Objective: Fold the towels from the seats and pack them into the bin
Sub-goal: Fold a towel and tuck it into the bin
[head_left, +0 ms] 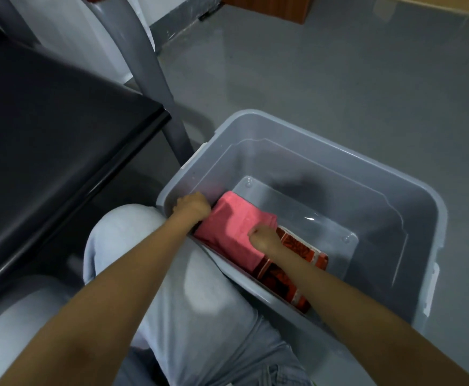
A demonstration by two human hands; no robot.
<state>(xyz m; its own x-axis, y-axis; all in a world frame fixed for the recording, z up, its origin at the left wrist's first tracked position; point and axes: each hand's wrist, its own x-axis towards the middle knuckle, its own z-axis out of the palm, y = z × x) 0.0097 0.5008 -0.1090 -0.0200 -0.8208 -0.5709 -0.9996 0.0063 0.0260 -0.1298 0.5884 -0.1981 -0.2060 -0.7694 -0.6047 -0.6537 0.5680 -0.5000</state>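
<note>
While the pink towel [227,229] sat low in the bin [395,174], at its near left corner, both hands held it. The left hand [191,208] gripped its left end and the right hand [264,236] its right end, fingers curled. I think it should be pushed down flat, snug against the near wall. Its long side seemed to run along that wall, touching the red patterned towel [297,246].

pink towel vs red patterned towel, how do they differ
The pink towel is plain; the red patterned towel has a dark print and pale border. The left hand and right hand grip the pink towel; the red patterned towel lies ungripped. Both sit folded in the bin.
</note>
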